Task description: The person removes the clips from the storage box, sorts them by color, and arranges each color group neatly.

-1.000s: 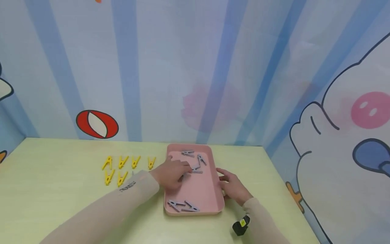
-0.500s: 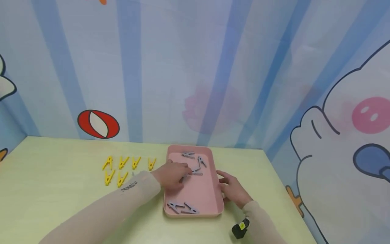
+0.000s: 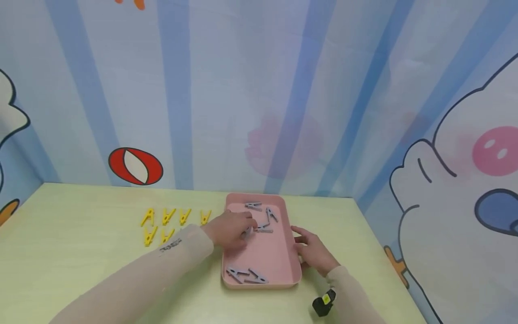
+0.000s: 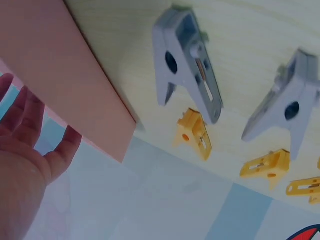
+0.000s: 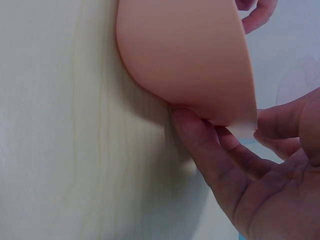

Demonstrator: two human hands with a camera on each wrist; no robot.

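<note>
My left hand (image 3: 230, 228) reaches over the left wall of the pink tray (image 3: 271, 285), its thumb and fingertips pinching a grey clip (image 3: 245, 233) low inside. Beside its fingertips lie grey clips (image 3: 264, 230), with others at the tray's far end and near left corner. In the left wrist view the tray's wall (image 4: 75, 85) partly hides the fingers of that hand (image 4: 22, 165). Against the outside of the tray's right wall rests my right hand (image 3: 315, 252). The right wrist view shows the fingers of this hand (image 5: 250, 170) spread along the wall (image 5: 190, 55).
Several yellow clips (image 3: 149, 236) lie in two rows left of the tray. Grey clips (image 4: 185, 65) stand out on the table (image 3: 81, 225) in the left wrist view; my left sleeve covers that area from above. A patterned curtain (image 3: 218, 112) hangs behind.
The head view has shifted slightly. More of the grey clip shows between my left thumb and fingers, which have moved only slightly. My right hand stays at the tray's wall.
</note>
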